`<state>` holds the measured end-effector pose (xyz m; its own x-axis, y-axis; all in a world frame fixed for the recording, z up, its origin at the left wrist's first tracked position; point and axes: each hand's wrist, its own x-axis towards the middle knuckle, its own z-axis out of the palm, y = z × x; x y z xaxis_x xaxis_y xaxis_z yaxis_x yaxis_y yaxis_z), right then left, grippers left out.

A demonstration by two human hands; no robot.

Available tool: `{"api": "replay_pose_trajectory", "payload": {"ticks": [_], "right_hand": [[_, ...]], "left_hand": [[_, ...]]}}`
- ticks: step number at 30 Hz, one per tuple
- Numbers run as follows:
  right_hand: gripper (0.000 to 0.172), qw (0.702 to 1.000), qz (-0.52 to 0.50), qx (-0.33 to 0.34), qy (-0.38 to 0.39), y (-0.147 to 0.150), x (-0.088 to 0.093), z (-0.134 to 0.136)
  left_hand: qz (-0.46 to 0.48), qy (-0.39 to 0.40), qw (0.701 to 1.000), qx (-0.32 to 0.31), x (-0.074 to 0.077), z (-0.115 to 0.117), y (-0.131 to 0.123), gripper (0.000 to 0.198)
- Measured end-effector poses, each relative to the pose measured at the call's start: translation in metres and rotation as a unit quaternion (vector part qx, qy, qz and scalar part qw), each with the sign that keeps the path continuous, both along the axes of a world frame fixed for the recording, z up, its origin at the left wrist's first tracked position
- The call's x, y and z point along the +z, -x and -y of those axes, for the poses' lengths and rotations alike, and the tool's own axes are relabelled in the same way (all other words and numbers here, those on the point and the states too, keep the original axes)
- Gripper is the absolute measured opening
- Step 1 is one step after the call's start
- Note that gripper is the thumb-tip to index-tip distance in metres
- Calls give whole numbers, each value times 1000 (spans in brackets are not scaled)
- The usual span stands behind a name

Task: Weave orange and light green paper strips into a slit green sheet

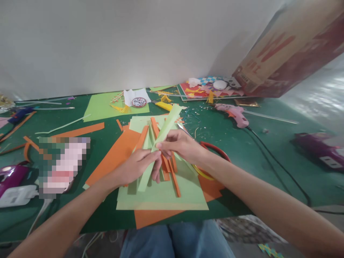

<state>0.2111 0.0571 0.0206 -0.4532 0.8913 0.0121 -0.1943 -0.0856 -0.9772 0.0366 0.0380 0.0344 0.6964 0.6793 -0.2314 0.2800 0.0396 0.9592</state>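
Note:
A long light-green paper strip (pixel 170 121) slants upward between my two hands. My left hand (pixel 139 163) is closed on its lower part, with the thumb along the edge. Just above, my right hand (pixel 178 143) pinches the same strip between thumb and fingers. Beneath them lie several narrow orange paper strips (pixel 174 179) on light-green paper sheets (pixel 161 200). Scissors with red and yellow handles (pixel 215 148) rest partly under my right forearm, their metal tip showing near my right hand.
Orange sheets (pixel 113 154) lie left of the stack. A pink glue gun (pixel 235 114) with a black cable rests on the green table to the right. A yellow cutter (pixel 163 105), a round patterned disc (pixel 139 102) and a blurred-out pink object (pixel 66 166) lie around. A cardboard box (pixel 290 50) leans at back right.

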Motion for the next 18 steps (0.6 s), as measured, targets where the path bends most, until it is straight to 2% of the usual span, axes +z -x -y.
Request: {"api": "replay_pose_trajectory", "payload": {"ticks": [5,10,18], "right_hand": [[27,999,-24,-27,-14,-3,3,-2],[29,998,-50,-50,5,-5,3,-4],[27,999,-32,5,15,1,0,1]], "left_hand": [[0,21,1000,1,1,2,0,42],[-5,19,1000,-3,1,2,1,44],[5,5,1000,-5,2,0,1,43]]}}
